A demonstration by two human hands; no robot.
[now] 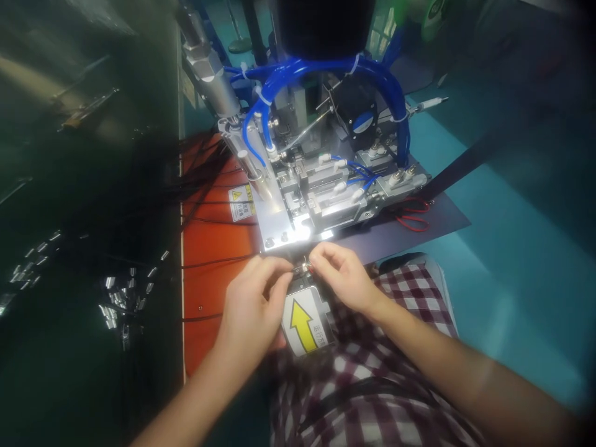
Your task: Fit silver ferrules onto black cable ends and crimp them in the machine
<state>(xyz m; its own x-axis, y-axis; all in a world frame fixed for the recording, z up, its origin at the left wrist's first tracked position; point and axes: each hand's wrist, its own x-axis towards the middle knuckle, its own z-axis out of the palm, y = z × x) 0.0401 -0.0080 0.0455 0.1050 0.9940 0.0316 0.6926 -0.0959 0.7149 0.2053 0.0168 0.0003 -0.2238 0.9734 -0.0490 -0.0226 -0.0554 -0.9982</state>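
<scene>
My left hand (255, 303) has thumb and fingertips pinched together just in front of the machine. Opposite it, my right hand (343, 278) is closed in a pinch too, with its fingertips a short way from the left ones. Between the two sits a small silvery part (303, 268), too small and bright to name. What each pinch holds is mostly hidden by the fingers. Below the fingertips is a white plate (289, 338) with a yellow arrow (302, 324) pointing at the machine.
The metal machine (326, 211) carries blue air tubes (307, 67) overhead. Black cables (216, 261) cross the orange surface (200, 288) on the left. Several silver-ended leads (123, 301) lie on the dark surface. A red wire (414, 223) lies right of the machine. Checkered cloth (363, 397) covers my lap.
</scene>
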